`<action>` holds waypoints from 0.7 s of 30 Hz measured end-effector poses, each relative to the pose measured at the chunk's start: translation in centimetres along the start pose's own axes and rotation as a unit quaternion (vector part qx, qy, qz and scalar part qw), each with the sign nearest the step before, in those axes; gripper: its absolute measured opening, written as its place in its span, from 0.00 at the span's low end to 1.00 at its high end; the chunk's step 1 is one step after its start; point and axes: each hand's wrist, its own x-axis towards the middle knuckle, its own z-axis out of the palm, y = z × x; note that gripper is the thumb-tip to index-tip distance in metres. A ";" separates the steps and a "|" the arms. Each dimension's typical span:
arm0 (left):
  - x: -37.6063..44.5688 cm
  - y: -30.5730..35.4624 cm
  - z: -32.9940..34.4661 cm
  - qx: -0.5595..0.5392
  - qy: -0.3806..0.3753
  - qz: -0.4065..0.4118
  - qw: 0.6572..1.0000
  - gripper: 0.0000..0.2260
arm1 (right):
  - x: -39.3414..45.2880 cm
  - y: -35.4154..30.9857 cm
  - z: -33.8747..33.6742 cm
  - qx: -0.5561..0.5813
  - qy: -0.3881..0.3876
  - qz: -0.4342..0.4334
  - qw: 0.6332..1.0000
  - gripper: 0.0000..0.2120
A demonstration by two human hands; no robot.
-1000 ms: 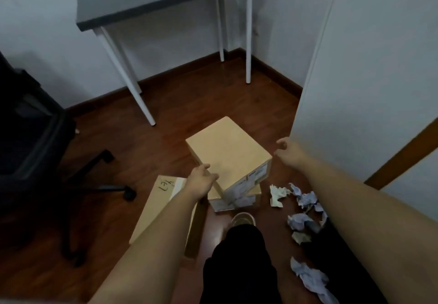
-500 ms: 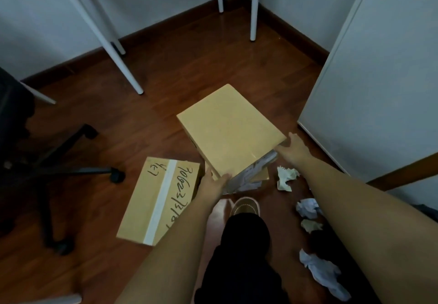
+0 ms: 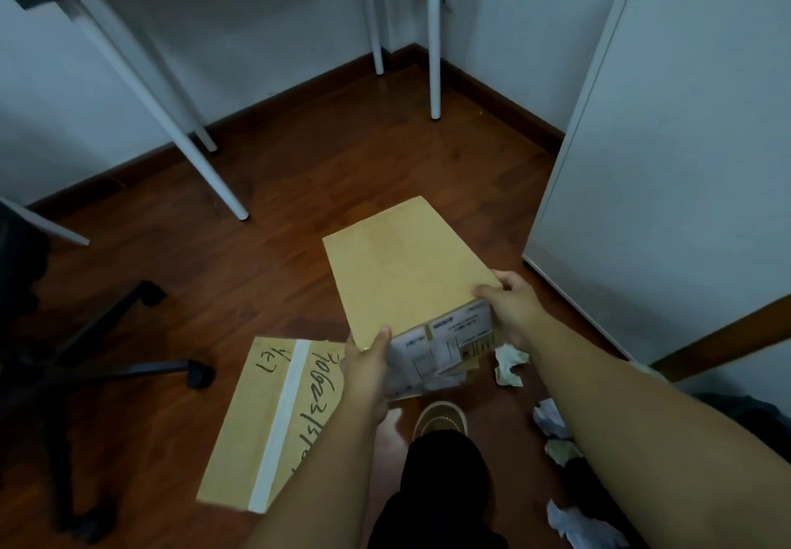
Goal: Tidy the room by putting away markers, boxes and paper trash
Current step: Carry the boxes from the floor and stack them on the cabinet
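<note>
boxes: 2 (image 3: 406,274) (image 3: 274,428) | crumpled papers: 4 (image 3: 509,364) (image 3: 550,418) (image 3: 563,451) (image 3: 582,529) | hands: 2 (image 3: 368,371) (image 3: 513,308)

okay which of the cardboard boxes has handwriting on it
The flat box lying on the floor, beside the left hand: black handwriting runs along its white tape strip. The box held in both hands shows a plain top and printed labels.

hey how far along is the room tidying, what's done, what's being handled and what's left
Done: nothing visibly put away yet. In hand: the left hand and right hand grip the near corners of the plain cardboard box. Left: the taped box with handwriting lies on the wood floor, and crumpled paper sits scattered by the right arm. No markers are in view.
</note>
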 end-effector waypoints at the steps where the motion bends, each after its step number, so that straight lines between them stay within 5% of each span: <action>1: -0.3 1.0 0.0 -0.022 -0.007 0.004 1.000 0.38 | -1.0 -1.0 0.2 0.037 -0.007 -0.005 0.999 0.20; 13: -9.5 16.3 4.8 -0.125 -0.083 0.226 0.962 0.13 | -9.7 -16.1 -3.5 0.198 -0.001 -0.187 0.962 0.21; 21: -17.0 25.4 7.8 -0.188 -0.163 0.346 0.905 0.20 | -16.3 -26.5 -6.8 0.267 -0.006 -0.334 0.904 0.25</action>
